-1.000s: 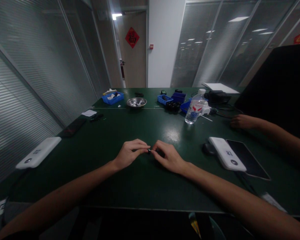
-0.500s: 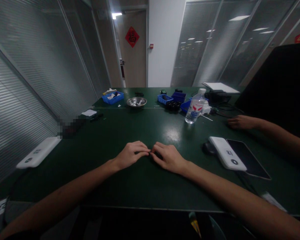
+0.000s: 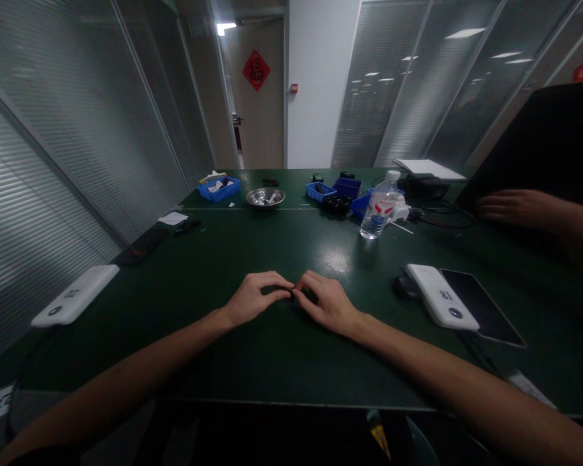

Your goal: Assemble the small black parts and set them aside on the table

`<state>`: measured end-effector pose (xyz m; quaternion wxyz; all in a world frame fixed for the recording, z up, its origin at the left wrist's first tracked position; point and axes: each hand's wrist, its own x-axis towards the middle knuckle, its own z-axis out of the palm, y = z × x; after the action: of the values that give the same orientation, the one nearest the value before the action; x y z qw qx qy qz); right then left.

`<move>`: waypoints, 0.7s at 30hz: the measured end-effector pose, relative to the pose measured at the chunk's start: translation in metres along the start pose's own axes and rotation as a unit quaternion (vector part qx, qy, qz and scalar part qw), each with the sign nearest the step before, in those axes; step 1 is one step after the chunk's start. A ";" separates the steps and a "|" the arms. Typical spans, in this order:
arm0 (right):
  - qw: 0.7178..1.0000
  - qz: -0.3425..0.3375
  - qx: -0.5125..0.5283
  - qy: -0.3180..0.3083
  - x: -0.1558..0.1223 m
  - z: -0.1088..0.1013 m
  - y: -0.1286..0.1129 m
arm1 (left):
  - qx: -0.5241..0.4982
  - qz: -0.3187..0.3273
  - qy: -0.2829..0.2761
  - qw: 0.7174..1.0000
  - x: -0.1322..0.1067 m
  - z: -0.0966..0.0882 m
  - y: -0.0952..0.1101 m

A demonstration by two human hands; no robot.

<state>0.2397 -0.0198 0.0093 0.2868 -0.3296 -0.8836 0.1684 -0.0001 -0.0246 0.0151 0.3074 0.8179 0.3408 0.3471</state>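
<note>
The fingers of the left hand (image 3: 249, 299) were bent, thumb and forefinger a narrow gap apart at the tips; those of the right hand (image 3: 331, 304) were curled and bunched, their tips meeting the left's. Between them was a small dark piece (image 3: 294, 294), mostly hidden, nearer the camera than the water bottle (image 3: 379, 208) and left of it; which fingers gripped it could not be told.

The dark green table (image 3: 272, 249) carried the bottle. On the near side of the bottle, to its right, a white power bank (image 3: 432, 288) lay against a dark-screened device (image 3: 488, 307); another white device (image 3: 75, 296) lay far to its left. Another person's hand (image 3: 515, 206) was right of the bottle. Beyond the bottle, leftward, stood a door (image 3: 269, 129) with a red diamond sign (image 3: 256, 70).

Left of the bottle, a metal bowl (image 3: 253, 202) held whitish scraps; farther left, a blue basket (image 3: 230, 192) held white and dark bits. Beyond the bottle, slightly left, a smaller blue basket (image 3: 312, 194) held something dark.
</note>
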 end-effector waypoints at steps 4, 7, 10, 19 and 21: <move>0.999 0.001 -0.032 -0.014 0.002 -0.001 0.003 | 0.019 -0.012 -0.031 0.999 0.001 0.000 -0.002; 0.997 -0.001 -0.069 -0.028 0.003 -0.002 0.007 | 0.033 -0.017 -0.049 0.998 0.001 0.001 -0.005; 0.994 -0.008 -0.100 -0.044 0.004 -0.003 0.011 | 0.065 -0.012 -0.057 0.996 0.001 0.002 -0.006; 0.983 -0.015 -0.169 -0.072 0.006 -0.005 0.014 | 0.188 0.029 -0.069 0.979 0.001 0.002 -0.004; 0.980 -0.010 -0.185 -0.075 0.006 -0.005 0.016 | 0.203 0.016 -0.068 0.977 0.001 0.000 -0.006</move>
<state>0.2463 -0.0037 0.0078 0.1554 -0.3540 -0.9219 0.0236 -0.0021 -0.0204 0.0108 0.1523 0.8901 0.3695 0.2191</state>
